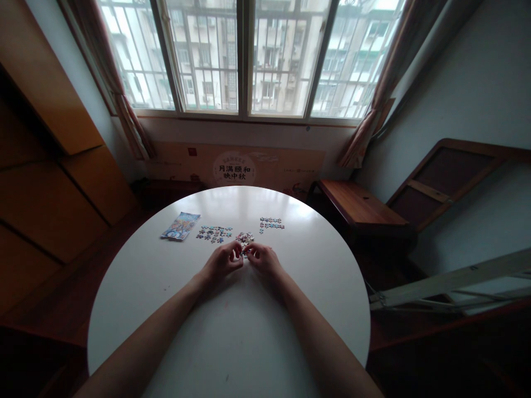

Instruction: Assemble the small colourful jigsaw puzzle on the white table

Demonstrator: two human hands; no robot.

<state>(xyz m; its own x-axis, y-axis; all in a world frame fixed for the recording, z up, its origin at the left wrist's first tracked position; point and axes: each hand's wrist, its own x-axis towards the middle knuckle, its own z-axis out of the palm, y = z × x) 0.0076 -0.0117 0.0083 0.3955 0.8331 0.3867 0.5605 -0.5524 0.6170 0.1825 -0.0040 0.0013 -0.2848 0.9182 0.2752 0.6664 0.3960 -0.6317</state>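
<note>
Both my hands meet at the middle of a round white table (290, 309). My left hand (223, 260) and my right hand (262, 258) are closed in a pinch, fingertips together on small jigsaw pieces just below a little pile of pieces (244, 239). Which piece each hand holds is too small to make out. A joined patch of pieces (213, 233) lies left of the pile, and another patch (271, 224) lies to its upper right. A colourful picture card (181, 226) rests further left.
A wooden bench (360, 207) stands right of the table under the barred window (249, 55). A wooden cabinet (50, 166) fills the left side. A framed panel (452, 177) and a pale ladder-like frame (452, 287) lean at the right.
</note>
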